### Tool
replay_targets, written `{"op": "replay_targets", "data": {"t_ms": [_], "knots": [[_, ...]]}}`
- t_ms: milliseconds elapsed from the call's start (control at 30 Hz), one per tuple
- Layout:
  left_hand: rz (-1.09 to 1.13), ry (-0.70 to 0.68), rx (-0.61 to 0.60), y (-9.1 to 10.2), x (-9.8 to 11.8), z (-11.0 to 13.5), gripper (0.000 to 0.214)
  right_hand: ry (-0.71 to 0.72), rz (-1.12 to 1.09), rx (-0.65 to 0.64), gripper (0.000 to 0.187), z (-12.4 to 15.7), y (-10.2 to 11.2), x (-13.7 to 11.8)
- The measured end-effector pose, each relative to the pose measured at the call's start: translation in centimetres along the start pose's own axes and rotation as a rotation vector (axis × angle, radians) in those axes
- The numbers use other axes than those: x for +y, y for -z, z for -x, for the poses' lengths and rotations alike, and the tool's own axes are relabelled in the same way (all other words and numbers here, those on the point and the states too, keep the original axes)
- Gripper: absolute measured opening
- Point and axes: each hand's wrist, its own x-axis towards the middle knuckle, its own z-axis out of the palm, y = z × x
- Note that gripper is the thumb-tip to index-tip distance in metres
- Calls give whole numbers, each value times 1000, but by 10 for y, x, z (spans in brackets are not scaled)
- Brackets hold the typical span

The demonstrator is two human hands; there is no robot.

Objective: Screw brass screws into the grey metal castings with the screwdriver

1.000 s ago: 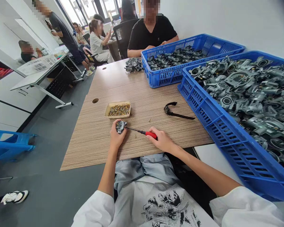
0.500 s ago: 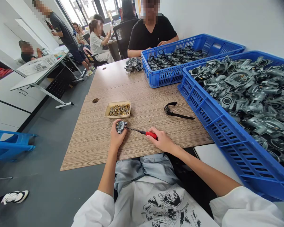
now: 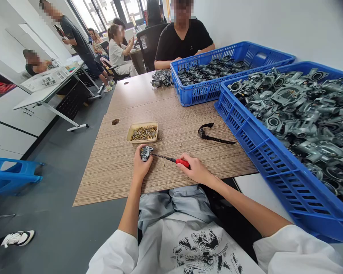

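My left hand [image 3: 140, 164] grips a small grey metal part [image 3: 145, 152] against the wooden table [image 3: 171, 121]. My right hand [image 3: 196, 170] holds a red-handled screwdriver [image 3: 180, 162] whose thin shaft runs left, its tip resting at the part. A loose brass screw [image 3: 164, 164] lies just under the shaft. A shallow tan tray of brass screws [image 3: 143, 132] sits right behind my left hand.
A black wristwatch [image 3: 210, 135] lies mid-table. Two blue crates of grey metal castings stand at right [image 3: 286, 152] and behind it [image 3: 214, 82], with a small pile of parts [image 3: 161, 77] beside. A person in black sits across; other people are at far desks. A blue stool [image 3: 11, 173] stands left.
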Motion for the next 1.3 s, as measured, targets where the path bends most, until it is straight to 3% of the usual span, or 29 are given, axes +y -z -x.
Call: {"op": "replay_targets", "data": {"t_ms": [1300], "knots": [[-7, 2, 0, 1, 5, 0, 47, -5, -1, 4, 22, 0, 0, 0]]}}
